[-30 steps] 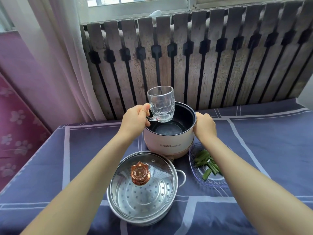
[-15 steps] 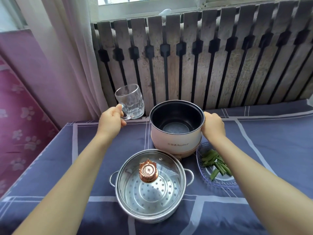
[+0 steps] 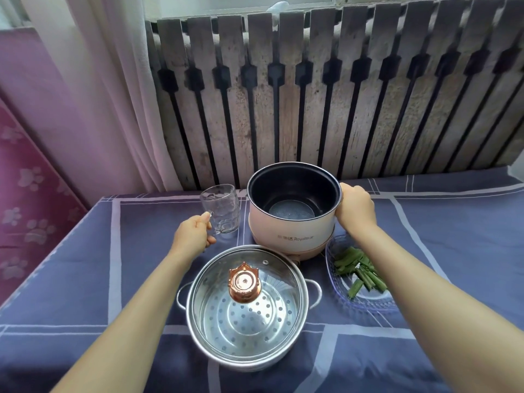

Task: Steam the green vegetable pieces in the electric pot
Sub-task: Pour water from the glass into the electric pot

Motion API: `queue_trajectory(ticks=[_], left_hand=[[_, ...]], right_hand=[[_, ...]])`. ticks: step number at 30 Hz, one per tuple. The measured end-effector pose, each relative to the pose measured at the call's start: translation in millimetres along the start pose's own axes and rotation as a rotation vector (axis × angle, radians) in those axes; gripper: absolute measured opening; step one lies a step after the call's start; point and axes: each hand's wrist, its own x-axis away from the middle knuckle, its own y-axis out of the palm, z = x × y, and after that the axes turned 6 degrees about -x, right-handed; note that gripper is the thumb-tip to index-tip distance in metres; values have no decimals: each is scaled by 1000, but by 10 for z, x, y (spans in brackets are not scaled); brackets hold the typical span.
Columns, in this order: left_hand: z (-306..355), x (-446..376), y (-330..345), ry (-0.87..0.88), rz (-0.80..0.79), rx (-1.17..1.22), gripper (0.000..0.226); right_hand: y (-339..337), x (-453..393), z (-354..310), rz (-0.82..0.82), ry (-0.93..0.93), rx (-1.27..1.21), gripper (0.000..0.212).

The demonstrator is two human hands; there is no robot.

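Green vegetable pieces (image 3: 357, 270) lie in a clear plate (image 3: 365, 303), right of the open electric pot (image 3: 292, 211). The right hand (image 3: 355, 209) grips its rim; the left hand (image 3: 192, 236) holds an empty glass mug (image 3: 220, 209). A lidded steamer basket (image 3: 246, 303) stands nearest.

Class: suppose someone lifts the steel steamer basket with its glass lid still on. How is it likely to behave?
The steamer basket looks thin and perforated, so probably light and stiff. Its glass lid appears only to rest on the rim, so tilting might slide it off, and glass could break. The two side handles suggest a level, two-handed lift.
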Motion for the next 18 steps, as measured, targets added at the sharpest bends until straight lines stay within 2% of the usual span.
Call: queue_trajectory(ticks=[7,11,18], left_hand=[[-9,50,54,40,-33,-31,37],[-27,106,75,44,-71,-44,36],[-11,153,49,8,-108,-26,34]], right_hand=[[24,-3,23,30,-6,-17,14],[45,44,59,30,-31,-97,2],[123,234,107,56,5,-268,46]])
